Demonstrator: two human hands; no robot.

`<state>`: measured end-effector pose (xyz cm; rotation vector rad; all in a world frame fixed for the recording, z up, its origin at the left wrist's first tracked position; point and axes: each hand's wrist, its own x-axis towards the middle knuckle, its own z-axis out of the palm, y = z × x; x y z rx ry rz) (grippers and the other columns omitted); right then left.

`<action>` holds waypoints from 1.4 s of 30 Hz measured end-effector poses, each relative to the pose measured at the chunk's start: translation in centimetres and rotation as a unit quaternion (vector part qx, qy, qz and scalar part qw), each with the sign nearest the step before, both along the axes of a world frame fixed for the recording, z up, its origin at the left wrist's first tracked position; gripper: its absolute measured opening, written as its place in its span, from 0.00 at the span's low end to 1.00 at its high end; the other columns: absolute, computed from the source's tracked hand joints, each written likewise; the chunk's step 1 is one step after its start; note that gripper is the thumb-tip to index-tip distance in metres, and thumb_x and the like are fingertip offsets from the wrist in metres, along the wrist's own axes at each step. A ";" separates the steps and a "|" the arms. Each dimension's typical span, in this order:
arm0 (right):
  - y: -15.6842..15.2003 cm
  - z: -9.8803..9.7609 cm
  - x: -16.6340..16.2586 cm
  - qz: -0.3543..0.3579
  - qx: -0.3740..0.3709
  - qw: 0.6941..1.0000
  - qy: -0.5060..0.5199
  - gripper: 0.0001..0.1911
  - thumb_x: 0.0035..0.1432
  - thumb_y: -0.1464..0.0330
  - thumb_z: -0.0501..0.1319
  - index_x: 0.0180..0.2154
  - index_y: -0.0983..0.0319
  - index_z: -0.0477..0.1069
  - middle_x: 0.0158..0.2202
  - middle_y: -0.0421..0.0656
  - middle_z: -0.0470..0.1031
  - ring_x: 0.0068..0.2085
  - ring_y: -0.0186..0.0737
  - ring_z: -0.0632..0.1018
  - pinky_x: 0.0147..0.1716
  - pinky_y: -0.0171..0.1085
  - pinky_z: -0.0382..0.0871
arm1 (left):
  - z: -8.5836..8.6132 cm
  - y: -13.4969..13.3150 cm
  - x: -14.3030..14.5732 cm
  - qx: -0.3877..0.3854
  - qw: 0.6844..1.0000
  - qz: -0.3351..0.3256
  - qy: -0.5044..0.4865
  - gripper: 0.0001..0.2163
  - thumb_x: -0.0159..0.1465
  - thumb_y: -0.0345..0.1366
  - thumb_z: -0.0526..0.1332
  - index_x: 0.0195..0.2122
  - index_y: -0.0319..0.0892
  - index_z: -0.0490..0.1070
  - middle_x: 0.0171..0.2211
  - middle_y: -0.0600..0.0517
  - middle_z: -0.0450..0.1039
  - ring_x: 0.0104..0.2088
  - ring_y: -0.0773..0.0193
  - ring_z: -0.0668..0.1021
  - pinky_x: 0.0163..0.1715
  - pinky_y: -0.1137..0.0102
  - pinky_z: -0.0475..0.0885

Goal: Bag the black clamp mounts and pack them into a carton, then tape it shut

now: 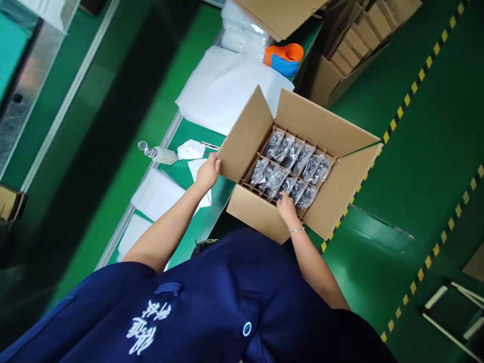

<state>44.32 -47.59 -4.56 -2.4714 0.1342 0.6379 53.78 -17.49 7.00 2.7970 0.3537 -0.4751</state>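
Note:
An open cardboard box (pixel 252 210) with a divider grid stands at the edge of the green bench. Its cells hold several dark parts in clear plastic bags (pixel 293 157). My left hand (pixel 207 174) grips the edge of the box's left flap (pixel 244 141), fingers curled over it. At the box's near edge, my right hand (pixel 287 207) reaches in with a thin bracelet at the wrist. Its fingers curl down into a near-row cell onto a bagged part (pixel 298 192). The fingertips are partly hidden.
White foam sheets (pixel 223 85) and smaller white sheets (pixel 155 194) lie on the bench, with a small clear bottle (pixel 157 154) lying on its side. An orange and blue tape dispenser (pixel 285 58) sits behind the box. Flat cartons (pixel 359 40) stand in a box on the green floor, marked with yellow-black tape (pixel 416 83).

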 end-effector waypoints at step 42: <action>-2.2 2.3 -3.3 -0.103 -0.043 0.993 -0.023 0.23 0.62 0.71 0.54 0.58 0.70 0.59 0.68 0.64 0.51 0.64 0.54 0.65 0.59 0.46 0.64 | 0.6 -1.3 -0.6 0.072 0.997 -0.037 0.000 0.22 0.69 0.40 0.42 0.59 0.36 0.60 0.42 0.37 0.78 0.40 0.43 0.80 0.35 0.59 0.71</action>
